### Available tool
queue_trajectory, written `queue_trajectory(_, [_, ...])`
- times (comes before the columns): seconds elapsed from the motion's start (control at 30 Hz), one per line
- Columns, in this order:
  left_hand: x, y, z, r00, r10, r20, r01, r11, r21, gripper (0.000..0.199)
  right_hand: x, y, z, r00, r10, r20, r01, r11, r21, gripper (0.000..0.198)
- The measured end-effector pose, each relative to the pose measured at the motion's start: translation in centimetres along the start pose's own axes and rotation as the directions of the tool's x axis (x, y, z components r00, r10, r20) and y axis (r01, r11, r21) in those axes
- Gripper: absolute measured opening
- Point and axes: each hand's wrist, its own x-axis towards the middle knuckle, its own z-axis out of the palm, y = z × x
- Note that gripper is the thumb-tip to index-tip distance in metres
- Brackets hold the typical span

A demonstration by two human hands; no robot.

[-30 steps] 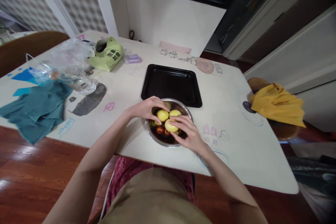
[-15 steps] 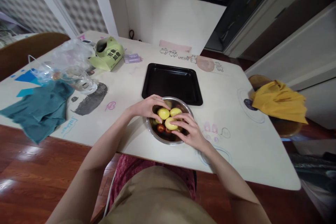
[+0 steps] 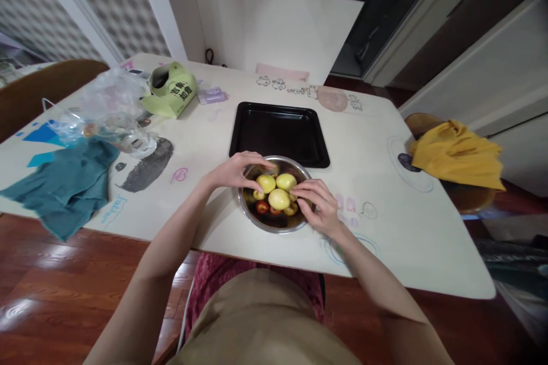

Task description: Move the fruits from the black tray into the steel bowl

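A round metal bowl [image 3: 247, 212] stands near the table's front edge. In it lie several smooth yellow fruits [image 3: 279, 199], with smaller red-brown ones [image 3: 262, 207] below; their exact kind is unclear. My left hand [image 3: 235, 172] reaches over the bowl's left rim, thumb and fingers spread around the left yellow fruit [image 3: 266, 184] without a visible grip. At the right rim, my right hand [image 3: 319, 203] has its fingers bent and its thumb apart from them. Its fingertips are close to the fruits, and nothing shows between them.
Just behind the bowl lies a black baking tray [image 3: 280, 134]. On the left are a teal cloth [image 3: 71, 179], clear plastic [image 3: 115, 97] and a light green box [image 3: 172, 90]. A yellow cloth [image 3: 458, 154] hangs over a chair at the right.
My right hand has drawn back to the right from the front yellow fruit, which now lies uncovered in the bowl. My left hand's fingers have lifted slightly off the left fruit.
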Motion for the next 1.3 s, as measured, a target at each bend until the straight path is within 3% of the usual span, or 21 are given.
queue_trajectory(0.1, [-0.1, 0.0, 0.1, 0.993, 0.011, -0.118, -0.007, 0.999, 0.032, 0.052, -0.1, 0.8, -0.4, 0.997, 0.034, -0.075, -0.037, 0.999, -0.040, 0.024])
queue_trajectory(0.2, [0.0, 0.1, 0.4, 0.958, 0.027, -0.286, -0.007, 0.998, 0.070, 0.040, -0.3, 1.9, -0.7, 0.990, 0.075, -0.116, -0.083, 0.995, -0.064, 0.025])
queue_trajectory(0.4, [0.3, 0.2, 1.3, 0.799, 0.023, -0.600, 0.046, 0.994, 0.099, 0.035, -0.8, 3.7, -0.3, 0.970, 0.204, -0.133, -0.216, 0.973, -0.085, 0.028])
queue_trajectory(0.5, [0.4, -0.2, 1.5, 0.730, -0.025, -0.683, 0.081, 0.995, 0.050, 0.036, -0.8, 4.2, -0.2, 0.948, 0.287, -0.140, -0.300, 0.951, -0.079, 0.031])
queue_trajectory(0.6, [0.3, -0.6, 1.6, 0.693, -0.099, -0.714, 0.100, 0.994, -0.040, 0.038, -0.9, 4.6, -0.1, 0.934, 0.327, -0.147, -0.339, 0.939, -0.065, 0.032])
queue_trajectory(0.77, [0.3, -0.8, 1.8, 0.691, -0.147, -0.708, 0.128, 0.989, -0.080, 0.040, -1.2, 4.9, 0.1, 0.938, 0.321, -0.129, -0.329, 0.943, -0.046, 0.032])
queue_trajectory(0.97, [0.3, -0.7, 2.2, 0.719, -0.146, -0.680, 0.132, 0.989, -0.073, 0.036, -1.2, 4.9, 0.0, 0.949, 0.293, -0.118, -0.301, 0.952, -0.053, 0.032])
queue_trajectory(1.2, [0.3, -0.5, 2.2, 0.761, -0.082, -0.644, 0.129, 0.991, 0.026, 0.030, -1.2, 5.0, -0.4, 0.991, 0.118, -0.069, -0.123, 0.989, -0.086, 0.030])
queue_trajectory(1.3, [0.4, -0.6, 2.2, 0.792, -0.063, -0.608, 0.135, 0.988, 0.073, 0.026, -1.2, 5.1, -0.4, 0.993, 0.110, -0.049, -0.114, 0.988, -0.108, 0.034])
